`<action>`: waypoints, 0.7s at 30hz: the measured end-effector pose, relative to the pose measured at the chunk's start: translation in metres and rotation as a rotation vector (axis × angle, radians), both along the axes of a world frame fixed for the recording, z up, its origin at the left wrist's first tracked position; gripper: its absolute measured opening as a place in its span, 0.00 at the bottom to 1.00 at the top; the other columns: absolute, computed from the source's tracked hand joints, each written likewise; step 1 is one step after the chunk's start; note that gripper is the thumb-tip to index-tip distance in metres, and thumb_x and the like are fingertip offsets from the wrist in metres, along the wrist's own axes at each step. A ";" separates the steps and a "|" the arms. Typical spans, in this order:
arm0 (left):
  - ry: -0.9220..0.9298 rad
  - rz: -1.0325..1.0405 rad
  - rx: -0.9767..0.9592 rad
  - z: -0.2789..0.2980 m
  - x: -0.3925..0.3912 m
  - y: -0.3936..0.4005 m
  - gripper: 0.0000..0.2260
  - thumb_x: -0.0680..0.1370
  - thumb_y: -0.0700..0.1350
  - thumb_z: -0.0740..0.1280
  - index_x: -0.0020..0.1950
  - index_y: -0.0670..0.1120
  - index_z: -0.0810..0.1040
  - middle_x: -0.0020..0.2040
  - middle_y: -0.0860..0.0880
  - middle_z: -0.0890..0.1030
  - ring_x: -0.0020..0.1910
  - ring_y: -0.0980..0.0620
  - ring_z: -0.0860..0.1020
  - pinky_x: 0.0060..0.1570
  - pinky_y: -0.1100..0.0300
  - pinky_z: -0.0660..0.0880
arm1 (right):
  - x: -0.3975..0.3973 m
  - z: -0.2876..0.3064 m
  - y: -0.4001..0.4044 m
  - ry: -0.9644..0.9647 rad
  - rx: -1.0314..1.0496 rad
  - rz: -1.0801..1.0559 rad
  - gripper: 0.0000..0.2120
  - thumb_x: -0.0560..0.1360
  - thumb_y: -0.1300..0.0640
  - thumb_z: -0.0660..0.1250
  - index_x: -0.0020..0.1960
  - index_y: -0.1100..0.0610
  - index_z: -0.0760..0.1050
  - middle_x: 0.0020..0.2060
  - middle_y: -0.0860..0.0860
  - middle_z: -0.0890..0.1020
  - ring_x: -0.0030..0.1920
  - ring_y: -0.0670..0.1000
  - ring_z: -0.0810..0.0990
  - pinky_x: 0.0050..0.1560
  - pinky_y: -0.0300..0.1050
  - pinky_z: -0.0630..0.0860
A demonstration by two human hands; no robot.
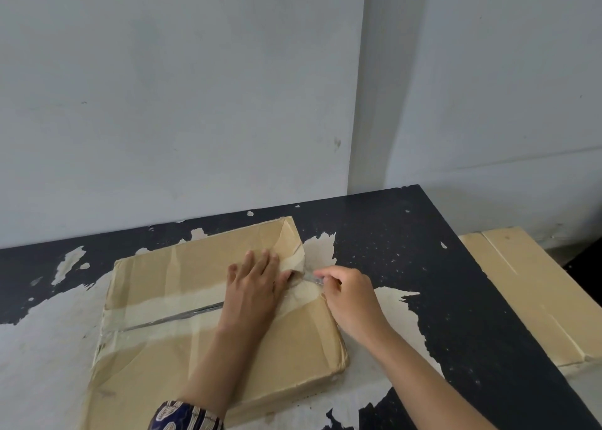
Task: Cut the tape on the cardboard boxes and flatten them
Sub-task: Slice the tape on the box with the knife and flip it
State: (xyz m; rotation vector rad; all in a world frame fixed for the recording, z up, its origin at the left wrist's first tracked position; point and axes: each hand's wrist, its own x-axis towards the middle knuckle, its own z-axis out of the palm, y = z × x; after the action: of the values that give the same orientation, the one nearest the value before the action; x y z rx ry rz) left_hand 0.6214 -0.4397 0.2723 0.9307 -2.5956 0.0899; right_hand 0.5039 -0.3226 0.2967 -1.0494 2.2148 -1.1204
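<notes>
Left hand: the left hand lies flat on top of the box, fingers straight and spread, pressing down near its right edge.
Right hand: the right hand, just off the box's right edge, has thumb and fingers curled in a pinch on a strip of clear tape, drawn taut away from the box.
Cutting tool: none visible in either hand.
Box: lies on the table, its far right corner crumpled and lifting; a wide band of tape runs along the centre seam.
Contents: closed, inside hidden; cannot tell whether anything is in it.
Handling, judged: light, stiff but already dented card; tape thin, stretchy, likely to tear or stick to the fingers. Best held by pressing the top beside the seam and pulling the loose tape end.
Second box: another box lies well to the right of the first, beyond the table's edge, taped shut.
</notes>
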 end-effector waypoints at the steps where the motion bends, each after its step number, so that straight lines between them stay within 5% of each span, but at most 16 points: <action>1: 0.006 0.002 -0.008 0.000 0.000 -0.001 0.32 0.82 0.56 0.42 0.49 0.40 0.82 0.49 0.44 0.83 0.48 0.42 0.81 0.39 0.51 0.76 | 0.001 -0.001 0.001 0.001 -0.011 -0.004 0.16 0.78 0.63 0.54 0.57 0.56 0.79 0.46 0.49 0.83 0.40 0.48 0.71 0.34 0.30 0.64; 4: -0.005 0.008 -0.004 0.001 0.000 -0.001 0.32 0.82 0.56 0.42 0.50 0.41 0.82 0.50 0.44 0.83 0.50 0.43 0.79 0.40 0.51 0.76 | 0.000 -0.001 0.002 -0.019 -0.088 -0.071 0.16 0.79 0.64 0.55 0.58 0.58 0.79 0.47 0.52 0.83 0.38 0.46 0.76 0.38 0.32 0.72; 6: -0.019 0.017 0.005 0.001 -0.001 0.001 0.32 0.82 0.56 0.42 0.50 0.40 0.82 0.50 0.43 0.83 0.49 0.42 0.81 0.41 0.49 0.77 | -0.002 0.000 0.000 -0.104 -0.166 -0.164 0.16 0.79 0.65 0.54 0.58 0.60 0.78 0.50 0.54 0.83 0.44 0.48 0.82 0.48 0.47 0.79; 8: -0.026 0.017 0.024 0.002 -0.001 0.002 0.32 0.82 0.55 0.42 0.50 0.40 0.82 0.49 0.43 0.83 0.49 0.41 0.81 0.41 0.49 0.78 | -0.002 0.000 -0.006 -0.148 -0.180 -0.209 0.16 0.79 0.65 0.53 0.58 0.61 0.77 0.53 0.54 0.82 0.46 0.51 0.83 0.50 0.51 0.79; 11: -0.027 0.017 0.037 0.003 0.000 0.001 0.31 0.82 0.56 0.43 0.50 0.40 0.82 0.50 0.43 0.83 0.49 0.41 0.81 0.40 0.49 0.77 | 0.003 -0.001 -0.016 -0.117 -0.135 -0.179 0.16 0.79 0.65 0.54 0.59 0.60 0.77 0.51 0.53 0.82 0.48 0.49 0.80 0.47 0.42 0.75; 17: -0.051 0.009 0.086 0.005 -0.001 0.001 0.31 0.82 0.57 0.44 0.50 0.40 0.82 0.50 0.44 0.83 0.49 0.41 0.81 0.40 0.50 0.76 | 0.000 -0.005 -0.016 -0.119 -0.071 -0.079 0.16 0.79 0.64 0.54 0.58 0.58 0.78 0.31 0.38 0.70 0.32 0.39 0.67 0.34 0.30 0.63; 21: -0.052 0.010 0.082 0.003 0.000 0.004 0.30 0.82 0.56 0.44 0.50 0.40 0.81 0.50 0.43 0.82 0.48 0.41 0.81 0.39 0.49 0.76 | -0.003 -0.002 -0.013 -0.070 -0.032 -0.017 0.16 0.79 0.63 0.54 0.58 0.57 0.78 0.29 0.38 0.69 0.35 0.44 0.67 0.33 0.31 0.61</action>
State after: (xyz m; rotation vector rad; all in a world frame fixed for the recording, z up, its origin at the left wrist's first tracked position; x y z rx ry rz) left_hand 0.6211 -0.4362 0.2757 0.9820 -2.6602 0.0104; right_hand 0.5004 -0.3354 0.2942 -0.9909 2.1612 -1.1851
